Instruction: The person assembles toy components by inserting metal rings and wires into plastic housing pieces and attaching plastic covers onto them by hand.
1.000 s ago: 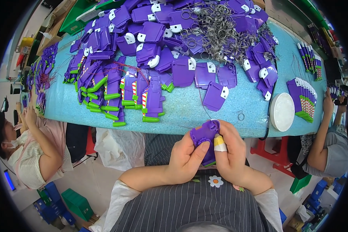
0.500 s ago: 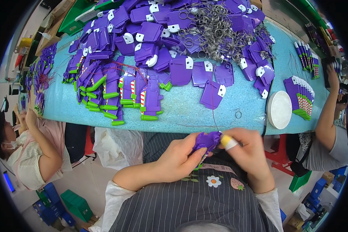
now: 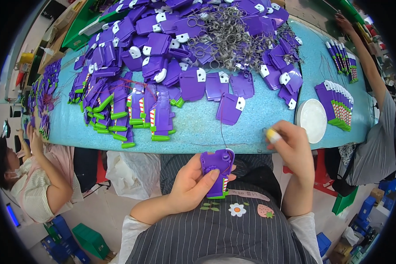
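Note:
My left hand (image 3: 191, 182) is closed round a purple plastic casing half (image 3: 216, 163) with its hollow inner side up. The casing has a red-white striped strip and a green lower end. A thin dark wire (image 3: 222, 134) runs from its top edge toward the table. Over the table's front edge, my right hand (image 3: 291, 143) has its fingers bent together at a small grey metal ring (image 3: 264, 131); the grip on it is partly hidden. Yellow and white tape wraps one of those fingers. A loose purple casing with a white corner (image 3: 230, 108) lies just beyond.
Purple casings (image 3: 156, 46) and grey metal rings (image 3: 229, 37) are heaped at the back. Green-ended casings (image 3: 119, 115) lie left. A white bowl (image 3: 311, 121) and stacked casings (image 3: 334, 105) are at right. People sit on both sides, one in a pink apron (image 3: 59, 167).
My right hand has left the casing and moved up and right to the ring on the table. My left hand has lowered the casing and turned it more upright, its inside showing.

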